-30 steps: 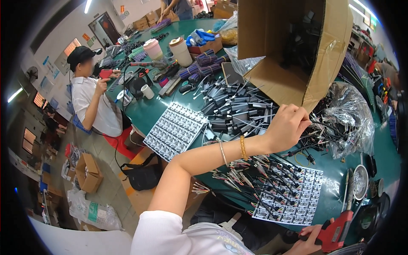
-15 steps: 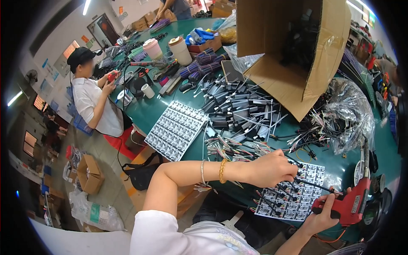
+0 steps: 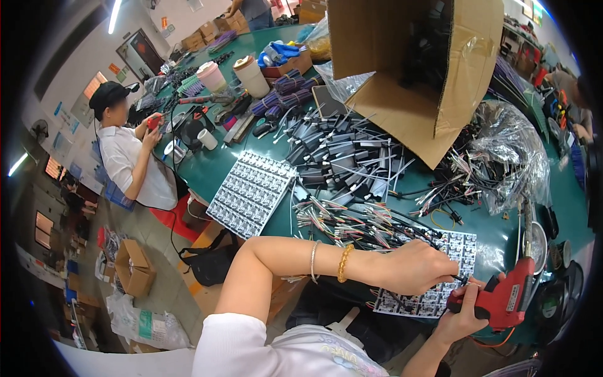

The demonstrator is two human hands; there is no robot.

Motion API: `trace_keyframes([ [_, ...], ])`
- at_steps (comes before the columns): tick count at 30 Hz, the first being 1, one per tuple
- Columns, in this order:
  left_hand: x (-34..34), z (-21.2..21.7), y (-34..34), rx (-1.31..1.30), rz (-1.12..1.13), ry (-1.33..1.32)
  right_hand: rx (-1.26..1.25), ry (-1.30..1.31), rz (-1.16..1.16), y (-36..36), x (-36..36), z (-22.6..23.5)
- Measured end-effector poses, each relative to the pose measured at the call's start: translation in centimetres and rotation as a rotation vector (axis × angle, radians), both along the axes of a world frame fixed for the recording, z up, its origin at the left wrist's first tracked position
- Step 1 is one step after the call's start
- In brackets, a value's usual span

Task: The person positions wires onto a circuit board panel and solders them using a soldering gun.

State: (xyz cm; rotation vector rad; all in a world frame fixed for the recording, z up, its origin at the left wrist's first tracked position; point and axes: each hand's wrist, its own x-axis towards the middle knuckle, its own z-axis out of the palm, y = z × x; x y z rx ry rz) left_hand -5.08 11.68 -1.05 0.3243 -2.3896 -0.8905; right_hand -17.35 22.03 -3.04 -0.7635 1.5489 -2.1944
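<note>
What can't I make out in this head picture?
In the head view:
Black cable: mostly hidden by the left grip.
Patterned sheet: partly covered by that same grip.
Cardboard box: contents too dark, in shadow.
Far worker: head cut off by the top edge.

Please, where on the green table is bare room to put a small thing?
Bare green table shows between the white cylinder and left circuit sheet; also right of the right circuit sheet, below the clear plastic bag. Crowded: black parts pile, wire bundle, and around the left hand.
</note>
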Motion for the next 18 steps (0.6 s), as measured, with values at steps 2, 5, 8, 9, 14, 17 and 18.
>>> trace_keyframes([
  [2,-0.1,0.5,0.2,-0.009,-0.002,-0.028,-0.007,0.073,0.009,0.3,-0.4,-0.4],
  [5,-0.2,1.3,0.1,-0.051,-0.005,-0.128,0.011,0.008,0.017,0.7,-0.4,-0.2],
  [8,-0.7,1.8,0.1,-0.077,-0.032,-0.106,0.024,-0.011,-0.012,0.9,-0.5,-0.4],
  [9,-1.2,2.2,0.3,-0.087,0.002,-0.052,0.053,-0.038,0.014,0.8,-0.2,-0.1],
  [14,-1.3,0.5,0.3,-0.073,0.065,0.006,0.106,-0.065,0.068,0.0,0.5,0.4],
  [17,-1.6,0.6,0.0,0.369,0.079,0.010,0.107,-0.078,0.050,0.1,-0.2,0.2],
  [18,-1.7,0.5,0.1,0.512,0.079,-0.012,0.122,-0.070,0.077,0.2,-0.5,0.0],
])
